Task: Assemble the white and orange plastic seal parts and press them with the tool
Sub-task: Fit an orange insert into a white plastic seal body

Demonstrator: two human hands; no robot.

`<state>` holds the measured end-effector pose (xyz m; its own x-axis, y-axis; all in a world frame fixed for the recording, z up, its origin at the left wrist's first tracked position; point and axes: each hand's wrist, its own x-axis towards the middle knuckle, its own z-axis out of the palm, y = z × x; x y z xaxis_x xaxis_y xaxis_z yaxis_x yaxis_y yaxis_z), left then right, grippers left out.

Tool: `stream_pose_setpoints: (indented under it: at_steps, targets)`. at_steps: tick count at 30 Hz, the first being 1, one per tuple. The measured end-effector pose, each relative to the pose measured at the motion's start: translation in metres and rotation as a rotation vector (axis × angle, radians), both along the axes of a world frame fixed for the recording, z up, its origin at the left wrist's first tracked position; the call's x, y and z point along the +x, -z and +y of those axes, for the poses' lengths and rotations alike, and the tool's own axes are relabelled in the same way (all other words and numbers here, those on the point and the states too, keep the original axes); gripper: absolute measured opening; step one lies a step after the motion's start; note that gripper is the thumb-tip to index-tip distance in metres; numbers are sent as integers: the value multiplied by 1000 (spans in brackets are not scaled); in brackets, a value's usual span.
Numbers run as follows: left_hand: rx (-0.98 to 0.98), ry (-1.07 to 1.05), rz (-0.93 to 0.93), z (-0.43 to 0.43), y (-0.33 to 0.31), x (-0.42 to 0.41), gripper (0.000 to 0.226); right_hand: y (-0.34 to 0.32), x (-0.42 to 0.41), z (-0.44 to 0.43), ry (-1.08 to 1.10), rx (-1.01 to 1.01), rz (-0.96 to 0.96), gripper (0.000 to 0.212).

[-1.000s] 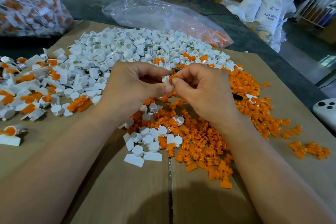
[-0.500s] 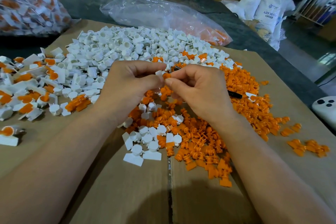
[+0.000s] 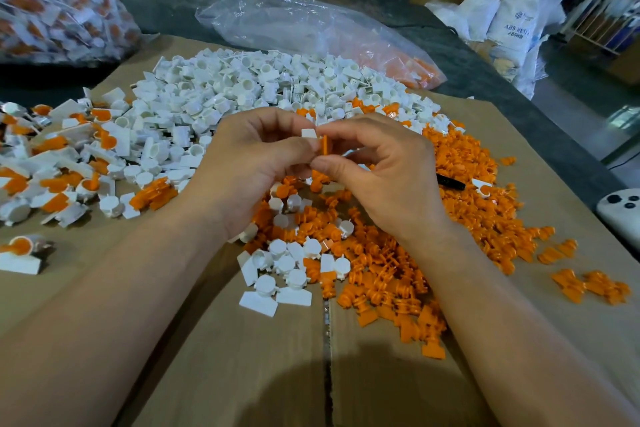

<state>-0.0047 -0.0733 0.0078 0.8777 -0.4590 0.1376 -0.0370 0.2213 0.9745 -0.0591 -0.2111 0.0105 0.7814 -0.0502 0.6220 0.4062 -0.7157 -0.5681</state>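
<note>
On the cardboard (image 3: 242, 374), housings (image 3: 242, 90) heap at its far middle, inserts (image 3: 467, 191) at its right, assembled seals (image 3: 52, 163) at its left. Behind the cardboard lie a slack bag (image 3: 311, 31) and, leftward, a full bag (image 3: 52, 0). A controller (image 3: 620, 215) sits at its right edge.

head view | looks forward and down; close above cardboard sheet (image 3: 242, 374)

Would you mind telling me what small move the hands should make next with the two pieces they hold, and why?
Probably press the orange part into the white part. The left hand pinches the white one and the right hand pinches the orange one. The two pieces touch side by side above the piles and seem not yet seated together.
</note>
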Motion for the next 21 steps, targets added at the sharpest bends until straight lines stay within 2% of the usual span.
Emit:
stream_pose_setpoints:
  at_steps: [8,12,21]
  targets:
    - [-33,38,72,3,-1,2,15,1,-1,-2,-50,55,11,37]
    - [29,14,38,2,-1,0,8,1,0,-5,-59,30,-2,29]
    - [13,18,95,3,-4,0,25,3,2,-6,-41,-2,-36,30]
